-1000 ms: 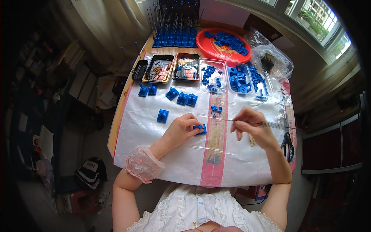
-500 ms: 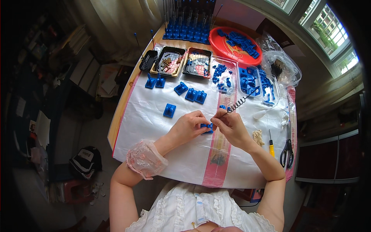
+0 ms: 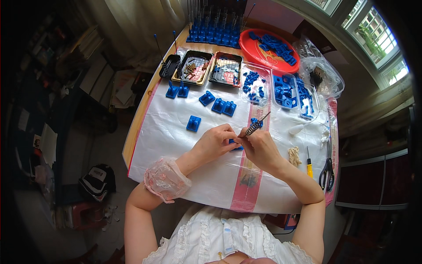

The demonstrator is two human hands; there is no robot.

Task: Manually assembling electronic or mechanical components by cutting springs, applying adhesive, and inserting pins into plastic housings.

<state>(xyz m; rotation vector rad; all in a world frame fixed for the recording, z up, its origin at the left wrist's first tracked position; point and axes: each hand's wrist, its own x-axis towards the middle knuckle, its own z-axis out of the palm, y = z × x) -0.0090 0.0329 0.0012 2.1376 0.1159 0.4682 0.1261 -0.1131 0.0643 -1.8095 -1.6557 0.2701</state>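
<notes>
Small blue plastic block [image 3: 236, 143] sits pinched in the left hand [image 3: 215, 143] over the white plastic table sheet [image 3: 167, 136], while the right hand [image 3: 259, 147] grips a thin metal rod with a coiled spring [image 3: 255, 127], tilted up and away. The step looks like fitting rod to block, though the joint itself is hidden by fingers. Next, it calls for careful alignment and a steady push.
</notes>
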